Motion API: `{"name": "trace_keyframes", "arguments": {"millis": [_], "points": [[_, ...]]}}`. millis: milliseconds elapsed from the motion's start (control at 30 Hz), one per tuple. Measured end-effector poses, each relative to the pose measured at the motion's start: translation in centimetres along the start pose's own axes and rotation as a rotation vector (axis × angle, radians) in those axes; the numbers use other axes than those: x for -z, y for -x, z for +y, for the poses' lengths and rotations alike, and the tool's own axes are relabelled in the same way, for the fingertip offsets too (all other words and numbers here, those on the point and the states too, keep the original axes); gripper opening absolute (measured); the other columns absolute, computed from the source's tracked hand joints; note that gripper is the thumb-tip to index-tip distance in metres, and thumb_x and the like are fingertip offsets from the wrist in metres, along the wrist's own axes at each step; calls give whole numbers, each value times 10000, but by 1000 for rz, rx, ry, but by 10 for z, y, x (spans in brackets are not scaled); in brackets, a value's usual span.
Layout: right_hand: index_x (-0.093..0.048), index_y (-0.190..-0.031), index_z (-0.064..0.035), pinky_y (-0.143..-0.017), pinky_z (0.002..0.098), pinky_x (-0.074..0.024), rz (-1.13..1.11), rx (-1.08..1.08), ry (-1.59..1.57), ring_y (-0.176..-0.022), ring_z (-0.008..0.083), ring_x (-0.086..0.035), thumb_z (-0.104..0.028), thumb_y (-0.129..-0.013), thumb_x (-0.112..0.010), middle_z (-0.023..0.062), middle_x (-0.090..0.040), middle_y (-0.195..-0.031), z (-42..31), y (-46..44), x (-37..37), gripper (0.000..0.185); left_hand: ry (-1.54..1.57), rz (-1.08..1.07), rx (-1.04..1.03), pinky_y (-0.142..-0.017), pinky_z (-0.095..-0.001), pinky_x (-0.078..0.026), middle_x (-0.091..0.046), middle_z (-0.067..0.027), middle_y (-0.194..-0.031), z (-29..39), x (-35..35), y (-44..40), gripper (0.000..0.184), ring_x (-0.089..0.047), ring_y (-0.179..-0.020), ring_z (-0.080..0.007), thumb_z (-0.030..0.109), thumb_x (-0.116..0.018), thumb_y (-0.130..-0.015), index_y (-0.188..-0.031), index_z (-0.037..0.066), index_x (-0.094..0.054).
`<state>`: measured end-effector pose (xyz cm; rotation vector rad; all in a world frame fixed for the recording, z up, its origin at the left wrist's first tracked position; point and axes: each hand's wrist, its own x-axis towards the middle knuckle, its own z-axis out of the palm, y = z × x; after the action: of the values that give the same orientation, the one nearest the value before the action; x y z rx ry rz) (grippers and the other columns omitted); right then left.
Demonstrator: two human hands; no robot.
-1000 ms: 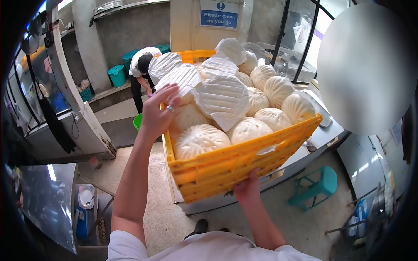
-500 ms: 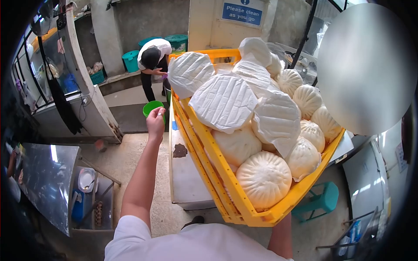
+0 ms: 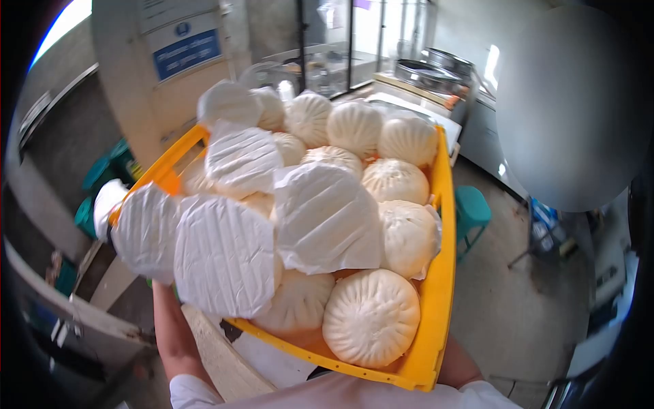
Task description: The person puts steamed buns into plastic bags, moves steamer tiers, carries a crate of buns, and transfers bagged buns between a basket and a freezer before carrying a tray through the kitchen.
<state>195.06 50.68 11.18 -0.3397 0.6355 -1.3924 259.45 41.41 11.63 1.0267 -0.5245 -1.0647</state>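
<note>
A yellow crate [image 3: 444, 286] full of large pleated steamed buns [image 3: 372, 317] fills the middle of the head view, tilted in front of my chest. Several ribbed white paper rounds [image 3: 225, 258] lie over the buns on its left side. My left forearm [image 3: 172, 334] reaches up to the crate's left side, where the paper hides the hand. Slivers of bright green show beside that wrist. On the right, my upper arm [image 3: 458, 365] runs beneath the crate, and its hand is out of sight behind it.
Round metal pans [image 3: 428, 73] stand on a counter at the back. A teal stool [image 3: 471, 213] is on the floor to the right. A blue-and-white sign [image 3: 186, 56] hangs at the upper left. Some white clothing [image 3: 109, 203] shows past the crate's left edge.
My view has swung right, and the crate now sits further left and flatter before me. My left hand, earlier visible at a green bucket, has gone behind the paper rounds.
</note>
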Motion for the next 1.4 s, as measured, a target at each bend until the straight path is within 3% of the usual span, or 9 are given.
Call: {"name": "trace_keyframes", "arguments": {"millis": [300, 567, 833, 1400], "points": [[-455, -1498, -50, -1147, 558, -402, 152, 229, 49, -1381, 381, -480, -631, -993, -448, 167, -494, -1521, -15, -8, -10, 770, -87, -49, 6, -774, -277, -489, -679, 16, -936, -4, -38, -30, 309, -628, -817, -98, 355, -495, -1070, -1098, 117, -691], [-456, -1497, -48, -1145, 554, -406, 298, 406, 114, -1377, 378, -484, -612, -994, -454, 167, -497, -1517, -95, -36, -10, 756, -125, -242, 68, -772, -275, -490, -679, 15, -934, -36, -180, -95, 306, -627, -813, -97, 349, -496, -1071, -1098, 115, -691], [-456, -1497, -47, -1142, 550, -410, 327, 415, 106, -1373, 374, -488, -594, -996, -460, 166, -500, -1512, -88, -30, -1, 742, -147, -324, 107, -770, -273, -491, -678, 15, -932, -65, -296, -113, 303, -626, -810, -97, 344, -497, -1071, -1097, 113, -691], [-457, -1494, -43, -1138, 541, -418, 343, 436, 102, -1364, 367, -498, -555, -1000, -472, 165, -507, -1504, -119, 19, 36, 712, -178, -308, 69, -766, -270, -492, -678, 13, -928, -79, -295, 73, 296, -625, -802, -96, 332, -498, -1071, -1096, 109, -691]]}}
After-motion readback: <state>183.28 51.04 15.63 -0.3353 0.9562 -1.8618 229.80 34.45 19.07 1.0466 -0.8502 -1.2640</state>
